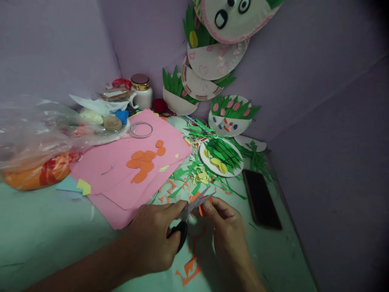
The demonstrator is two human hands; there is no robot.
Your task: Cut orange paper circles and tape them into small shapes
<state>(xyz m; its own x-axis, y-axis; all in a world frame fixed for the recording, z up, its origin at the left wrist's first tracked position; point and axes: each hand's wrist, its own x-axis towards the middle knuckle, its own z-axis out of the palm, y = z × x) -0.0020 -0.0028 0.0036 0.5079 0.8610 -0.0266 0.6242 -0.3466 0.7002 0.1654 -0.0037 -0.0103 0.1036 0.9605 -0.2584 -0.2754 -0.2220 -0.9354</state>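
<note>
My left hand grips black-handled scissors, fingers closed through the handle, blades pointing up and right. My right hand pinches a small orange paper piece right at the blades. Both hands hover over a pale green table near its front. Several cut orange ovals lie on pink paper sheets just behind my left hand. Orange offcuts lie on the table under my wrists.
A dark phone lies to the right. Green paper scraps and a paper plate with green strips sit behind the hands. Decorated paper plates lean on the purple wall. A plastic bag, white jar and metal ring sit left.
</note>
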